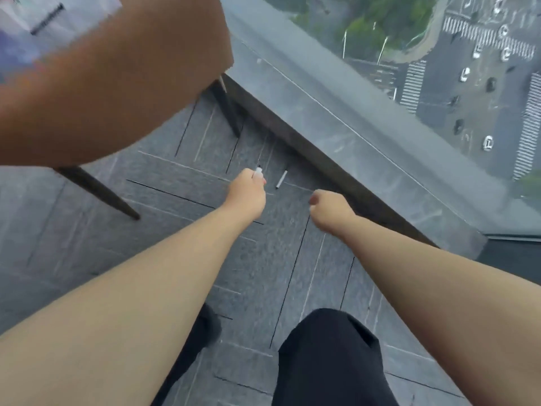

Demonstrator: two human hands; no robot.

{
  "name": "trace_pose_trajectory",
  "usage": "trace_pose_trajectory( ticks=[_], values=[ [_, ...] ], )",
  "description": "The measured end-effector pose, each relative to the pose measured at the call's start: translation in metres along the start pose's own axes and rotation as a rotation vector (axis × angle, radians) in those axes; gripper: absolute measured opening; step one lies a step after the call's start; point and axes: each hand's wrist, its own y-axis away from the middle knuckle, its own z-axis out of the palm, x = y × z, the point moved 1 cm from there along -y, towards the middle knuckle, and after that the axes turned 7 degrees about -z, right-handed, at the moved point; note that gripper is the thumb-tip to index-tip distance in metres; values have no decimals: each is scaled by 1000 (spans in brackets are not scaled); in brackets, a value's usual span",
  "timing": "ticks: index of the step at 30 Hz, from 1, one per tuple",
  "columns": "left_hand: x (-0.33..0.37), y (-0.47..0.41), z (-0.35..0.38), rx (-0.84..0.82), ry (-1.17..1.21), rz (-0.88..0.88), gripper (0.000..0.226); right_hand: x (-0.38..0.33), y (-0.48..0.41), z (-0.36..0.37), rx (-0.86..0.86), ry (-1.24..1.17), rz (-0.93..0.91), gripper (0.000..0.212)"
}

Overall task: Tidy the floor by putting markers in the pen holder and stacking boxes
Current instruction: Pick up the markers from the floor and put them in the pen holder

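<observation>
Head view: left hand is closed around a white marker. Right hand is fisted, contents unclear; a second marker lies on the carpet.

Grey striped carpet, brown chair, white marker.

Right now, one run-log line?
left hand: holds white marker | right hand: fisted, empty | second white marker: on grey carpet
</observation>
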Motion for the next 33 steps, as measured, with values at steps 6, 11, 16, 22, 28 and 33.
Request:
trace_pose_trajectory(
  ticks=[6, 11, 16, 22, 28, 33],
  values=[
    [-74, -136, 72, 86, -44, 14, 41, 44, -142, 120, -105, 50, -64, 18],
    [-115, -193, 95, 148, -42, 26, 41, 59, -230, 156, 91, -102, 27, 23],
    [-138, -207, 101, 160, 24, 15, 36, 59, -275, 170, 178, -262, 147, 51],
    [-142, -188, 80, 180, 188, -99, 30, 23, -255, 167, 166, -259, 14, 15],
    [-102, -110, 51, 95, 650, -298, 31, -32, -136, 105, 223, -389, -293, 14],
    [-53, -12, -8, 108, 932, -327, 34, -78, -15, 30, 118, -328, -442, 13]
  ],
)
